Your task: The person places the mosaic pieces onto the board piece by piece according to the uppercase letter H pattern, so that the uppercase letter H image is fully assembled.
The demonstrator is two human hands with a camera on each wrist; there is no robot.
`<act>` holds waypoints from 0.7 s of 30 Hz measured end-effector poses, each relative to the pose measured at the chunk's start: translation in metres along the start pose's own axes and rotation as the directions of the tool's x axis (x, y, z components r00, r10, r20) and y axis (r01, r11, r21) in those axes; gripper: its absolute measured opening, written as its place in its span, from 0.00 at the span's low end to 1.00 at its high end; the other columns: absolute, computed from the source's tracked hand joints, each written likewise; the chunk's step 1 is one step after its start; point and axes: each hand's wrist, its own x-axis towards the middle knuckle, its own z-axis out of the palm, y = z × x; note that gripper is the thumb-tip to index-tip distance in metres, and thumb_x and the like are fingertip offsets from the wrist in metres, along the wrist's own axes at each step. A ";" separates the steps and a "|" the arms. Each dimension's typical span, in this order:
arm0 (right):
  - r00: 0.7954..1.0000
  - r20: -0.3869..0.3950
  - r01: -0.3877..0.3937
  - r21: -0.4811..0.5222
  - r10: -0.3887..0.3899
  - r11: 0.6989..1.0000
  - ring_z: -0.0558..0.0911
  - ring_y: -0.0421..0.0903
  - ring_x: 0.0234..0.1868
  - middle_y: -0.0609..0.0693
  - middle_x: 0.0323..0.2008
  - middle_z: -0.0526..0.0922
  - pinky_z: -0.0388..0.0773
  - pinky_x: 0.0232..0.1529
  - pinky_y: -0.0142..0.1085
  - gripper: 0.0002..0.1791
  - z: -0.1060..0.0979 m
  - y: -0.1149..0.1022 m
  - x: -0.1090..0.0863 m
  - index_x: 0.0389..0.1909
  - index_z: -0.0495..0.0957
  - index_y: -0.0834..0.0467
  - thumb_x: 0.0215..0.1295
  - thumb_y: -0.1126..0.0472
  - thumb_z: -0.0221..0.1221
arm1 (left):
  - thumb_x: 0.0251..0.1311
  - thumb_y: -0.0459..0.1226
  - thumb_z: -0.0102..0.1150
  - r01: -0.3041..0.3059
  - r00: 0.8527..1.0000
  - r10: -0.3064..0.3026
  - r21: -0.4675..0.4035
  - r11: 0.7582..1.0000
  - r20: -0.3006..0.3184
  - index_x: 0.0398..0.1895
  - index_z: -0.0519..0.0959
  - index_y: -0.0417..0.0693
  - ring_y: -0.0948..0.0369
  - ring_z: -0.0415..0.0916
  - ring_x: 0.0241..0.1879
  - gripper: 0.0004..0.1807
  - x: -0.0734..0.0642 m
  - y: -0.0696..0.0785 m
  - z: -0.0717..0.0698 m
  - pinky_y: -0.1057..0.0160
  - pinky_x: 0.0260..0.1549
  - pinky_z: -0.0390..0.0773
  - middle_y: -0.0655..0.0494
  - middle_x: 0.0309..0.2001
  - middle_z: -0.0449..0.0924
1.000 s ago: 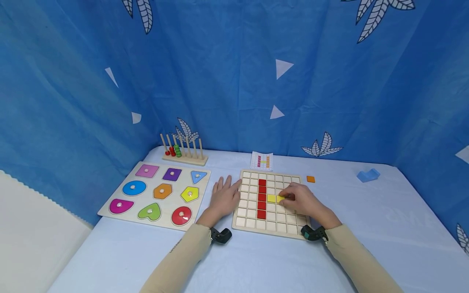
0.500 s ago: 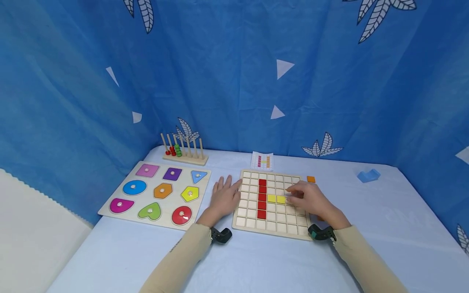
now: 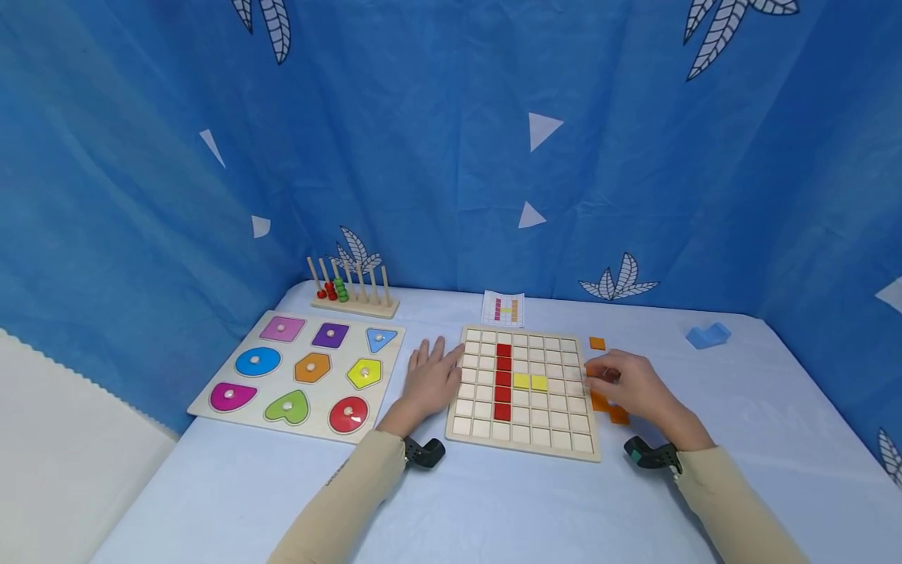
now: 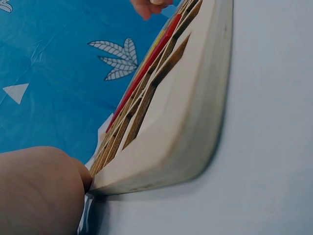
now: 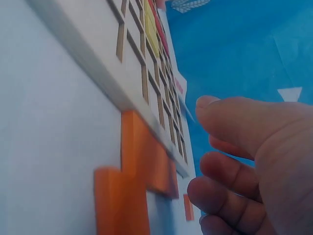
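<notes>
A wooden grid board [image 3: 521, 449] lies in front of me, with a column of red tiles [image 3: 503, 377] and two yellow tiles [image 3: 539, 383] side by side in its cells. My left hand [image 3: 428, 382] rests with fingers spread at the board's left edge; the left wrist view shows its tip at the board's corner [image 4: 166, 161]. Just off the right edge, my right hand [image 3: 630, 384] hovers over orange tiles [image 3: 619, 415], partly covering them. In the right wrist view its thumb [image 5: 230, 115] and bent fingers stand apart, holding nothing, above several orange tiles [image 5: 120, 203].
A shape puzzle board [image 3: 320, 427] with knobbed pieces lies at the left. Behind it stands a bead-counting rack [image 3: 355, 307]. A printed pattern card [image 3: 503, 309] lies beyond the grid. One orange tile [image 3: 597, 344] and a blue block [image 3: 708, 336] lie to the right.
My right hand let go of the second yellow tile, now flat in its cell beside the first. It then moved right, off the board, to the orange tiles. The left hand stayed still.
</notes>
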 end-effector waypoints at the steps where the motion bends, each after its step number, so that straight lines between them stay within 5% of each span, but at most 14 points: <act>1: 1.000 -0.002 -0.011 -0.003 0.011 1.000 0.77 0.43 0.33 0.51 0.35 0.85 0.78 0.32 0.30 0.15 -0.001 0.001 -0.002 0.47 0.87 0.63 0.61 0.62 0.70 | 0.77 0.45 0.39 -0.001 1.000 0.001 -0.004 1.000 -0.001 0.77 0.66 0.54 0.36 0.40 0.81 0.28 0.000 0.000 0.000 0.37 0.79 0.42 0.38 0.81 0.52; 21: 0.996 -0.015 -0.085 -0.036 0.084 0.996 0.77 0.45 0.33 0.57 0.38 0.85 0.76 0.30 0.30 0.15 -0.006 0.019 -0.003 0.48 0.86 0.65 0.62 0.62 0.69 | 0.76 0.44 0.39 -0.009 1.000 0.009 -0.006 1.000 -0.013 0.77 0.66 0.54 0.36 0.40 0.81 0.28 0.000 0.000 0.002 0.36 0.78 0.42 0.37 0.80 0.52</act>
